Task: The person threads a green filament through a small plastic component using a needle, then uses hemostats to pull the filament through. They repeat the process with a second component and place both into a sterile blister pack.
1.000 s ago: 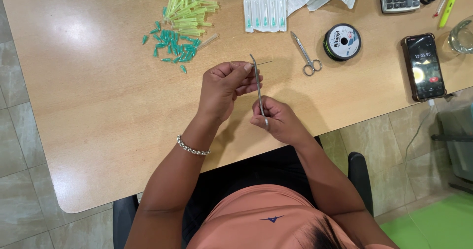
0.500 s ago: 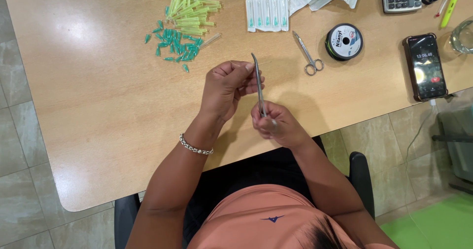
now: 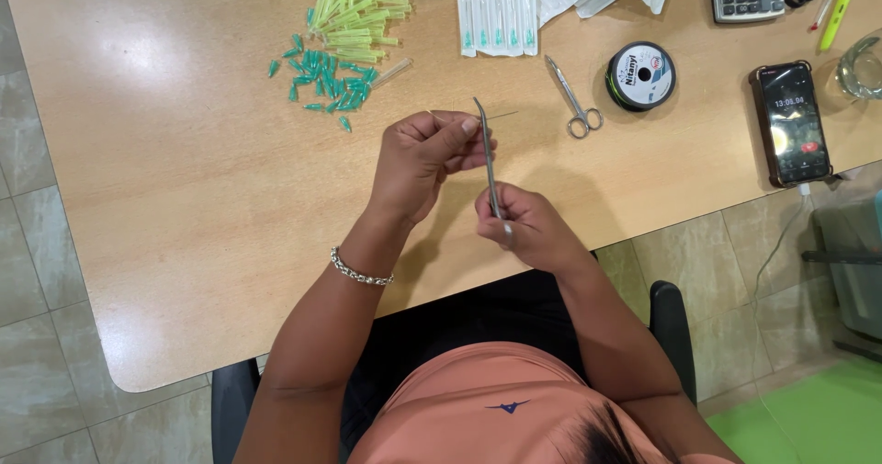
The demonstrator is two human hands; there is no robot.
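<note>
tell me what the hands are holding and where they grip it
Right hand holds slim metal tweezers by the lower end. Left hand pinches a thin needle at its fingertips.

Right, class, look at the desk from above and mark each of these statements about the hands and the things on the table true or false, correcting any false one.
1. The right hand holds a slim metal tool. True.
2. The left hand lies flat on the table. False: it is raised, fingers pinched around a thin needle-like piece.
3. The small scissors lie between the white blister packs and the spool. True.
4. The phone lies beside the green caps. False: it lies at the far opposite side.
5. The bracelet is on the right wrist. False: the left.
</note>
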